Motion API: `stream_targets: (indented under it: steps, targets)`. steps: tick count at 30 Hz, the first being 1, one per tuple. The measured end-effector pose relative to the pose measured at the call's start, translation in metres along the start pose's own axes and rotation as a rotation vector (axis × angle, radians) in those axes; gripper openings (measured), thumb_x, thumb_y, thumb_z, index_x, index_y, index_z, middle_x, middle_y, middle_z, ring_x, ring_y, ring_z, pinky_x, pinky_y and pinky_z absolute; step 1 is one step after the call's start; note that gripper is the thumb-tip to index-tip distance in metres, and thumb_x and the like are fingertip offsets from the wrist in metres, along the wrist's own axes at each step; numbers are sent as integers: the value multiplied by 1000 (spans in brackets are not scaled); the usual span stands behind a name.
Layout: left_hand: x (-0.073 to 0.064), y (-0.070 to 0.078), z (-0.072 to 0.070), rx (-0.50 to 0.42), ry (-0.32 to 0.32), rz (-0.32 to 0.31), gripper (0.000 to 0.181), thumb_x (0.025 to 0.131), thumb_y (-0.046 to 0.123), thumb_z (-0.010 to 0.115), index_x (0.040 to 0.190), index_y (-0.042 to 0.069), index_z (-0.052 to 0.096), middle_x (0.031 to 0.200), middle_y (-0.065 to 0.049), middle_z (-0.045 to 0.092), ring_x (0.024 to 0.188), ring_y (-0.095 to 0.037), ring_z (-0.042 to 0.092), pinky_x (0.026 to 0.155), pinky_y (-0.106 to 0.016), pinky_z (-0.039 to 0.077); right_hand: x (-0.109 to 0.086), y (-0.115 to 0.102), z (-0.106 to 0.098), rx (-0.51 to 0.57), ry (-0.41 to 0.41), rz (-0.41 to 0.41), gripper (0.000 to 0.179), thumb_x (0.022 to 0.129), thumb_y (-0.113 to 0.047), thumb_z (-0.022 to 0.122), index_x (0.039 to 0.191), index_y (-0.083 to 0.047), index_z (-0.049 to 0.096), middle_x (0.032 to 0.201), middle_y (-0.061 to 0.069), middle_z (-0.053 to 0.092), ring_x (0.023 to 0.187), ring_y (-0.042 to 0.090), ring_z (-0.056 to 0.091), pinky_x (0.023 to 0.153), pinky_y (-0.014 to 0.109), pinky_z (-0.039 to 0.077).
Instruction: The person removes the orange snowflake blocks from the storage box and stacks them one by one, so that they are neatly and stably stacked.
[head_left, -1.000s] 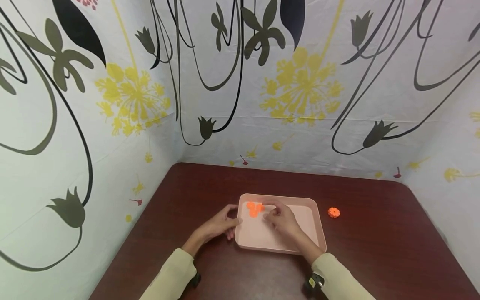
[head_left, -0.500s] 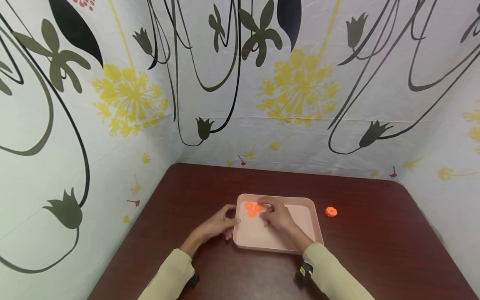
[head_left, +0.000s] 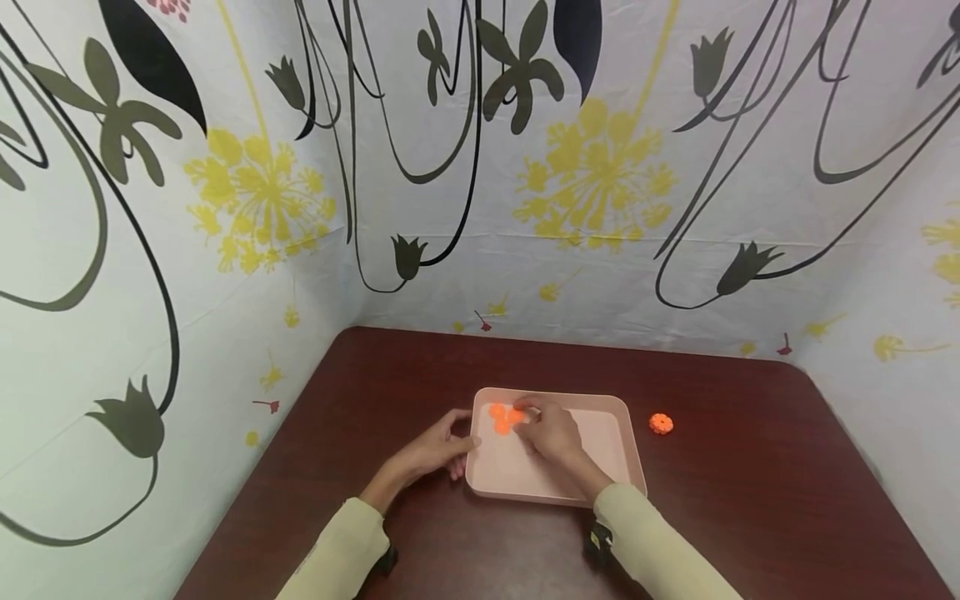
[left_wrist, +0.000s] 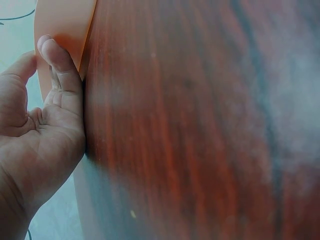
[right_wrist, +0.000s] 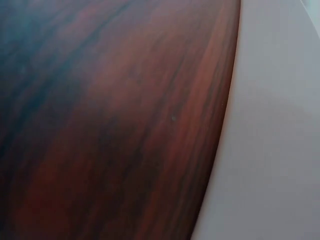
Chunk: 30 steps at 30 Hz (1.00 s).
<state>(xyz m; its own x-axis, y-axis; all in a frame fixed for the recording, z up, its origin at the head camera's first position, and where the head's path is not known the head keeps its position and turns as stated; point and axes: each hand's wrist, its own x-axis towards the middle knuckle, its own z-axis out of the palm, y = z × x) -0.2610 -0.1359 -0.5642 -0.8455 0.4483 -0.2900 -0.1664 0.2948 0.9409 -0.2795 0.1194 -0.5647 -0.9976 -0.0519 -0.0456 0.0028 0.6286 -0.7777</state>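
The orange pieces (head_left: 501,425) lie together at ten o'clock inside the pink tray (head_left: 525,477); at their four o'clock, the right hand (head_left: 551,432) curls thumb and forefinger about the rightmost one, pinching it; at the tray's nine o'clock, the left hand (head_left: 431,451) grips the rim between thumb and fingers; near three o'clock, outside the tray, an orange scalloped disc (head_left: 661,424) sits on the dark wooden table (head_left: 735,483).

The table (head_left: 757,475) is dark reddish-brown, streaky-grained, its far corners rounded; on it sit a pale pink tray (head_left: 600,437) and, near the tray's right side, a small scalloped orange piece (head_left: 661,423).
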Motion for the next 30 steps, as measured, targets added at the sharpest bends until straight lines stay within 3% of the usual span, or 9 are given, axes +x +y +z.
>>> stream_targets:
  steps: [9,21,30]
  targets:
    - [0,0,0,-7,-11,5,74,103,32,70,160,9,29,68,-4,66,55,-13,61,55,-26,55,1,-2,1,-26,19,-3,36,89,-13,82,123,-21,75,50,-4,58,40,12,53,43,25,35]
    - [0,1,-1,6,-10,12,75,103,35,70,160,9,30,68,-4,66,55,-13,61,55,-27,56,4,-3,2,-70,26,-89,33,89,-10,83,120,-16,76,59,-2,59,42,10,50,42,26,37]
    - [-1,0,0,5,0,-9,74,102,36,71,159,11,31,70,-4,67,56,-14,61,56,-26,56,7,1,1,-28,-6,-100,30,89,-11,84,118,-10,74,56,-1,58,39,11,53,43,26,40]
